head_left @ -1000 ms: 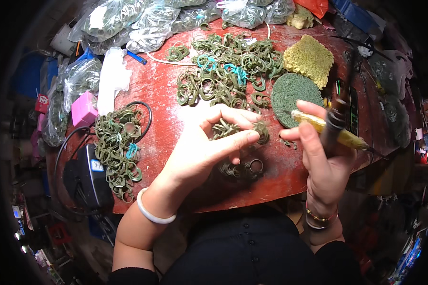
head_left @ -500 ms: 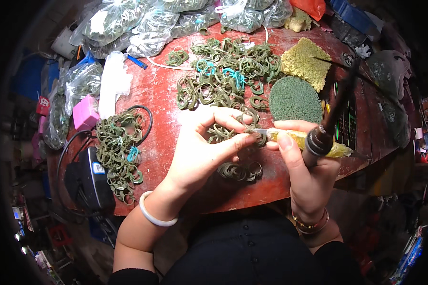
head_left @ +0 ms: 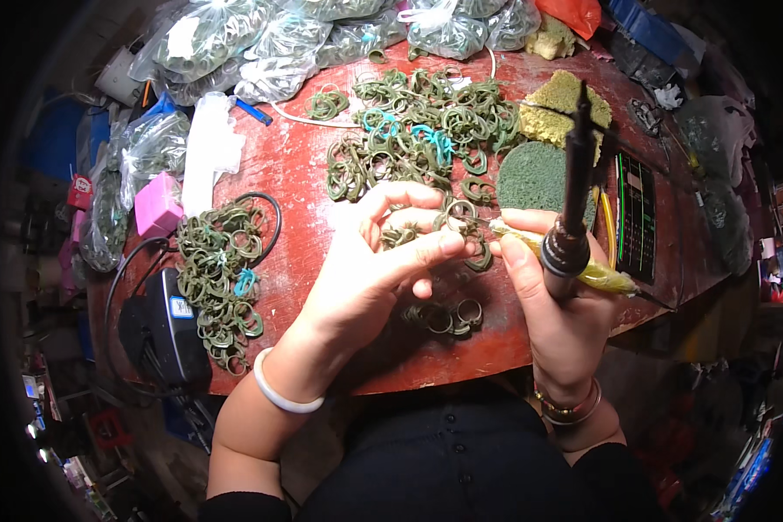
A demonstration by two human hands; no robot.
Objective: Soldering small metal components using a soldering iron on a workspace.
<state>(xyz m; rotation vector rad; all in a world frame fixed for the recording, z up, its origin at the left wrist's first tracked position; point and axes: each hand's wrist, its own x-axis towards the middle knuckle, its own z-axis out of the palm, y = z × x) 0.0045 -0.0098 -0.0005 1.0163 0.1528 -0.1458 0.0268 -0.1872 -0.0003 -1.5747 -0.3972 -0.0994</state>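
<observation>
Above the red table (head_left: 491, 352), my left hand (head_left: 344, 265) pinched green rings (head_left: 399, 235) and my right hand (head_left: 574, 326) gripped a yellow tool (head_left: 607, 278) and a black tool (head_left: 577, 174), so if a ring turned, the yellow one could poke me.

Red table (head_left: 296, 165) (scuffed) — green rings (head_left: 413, 161), 1 green disc (head_left: 539, 183), 1 phone (head_left: 635, 213)

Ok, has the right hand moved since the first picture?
Yes, the right hand has shifted left, toward the left hand, judged against the round green pad.
</observation>
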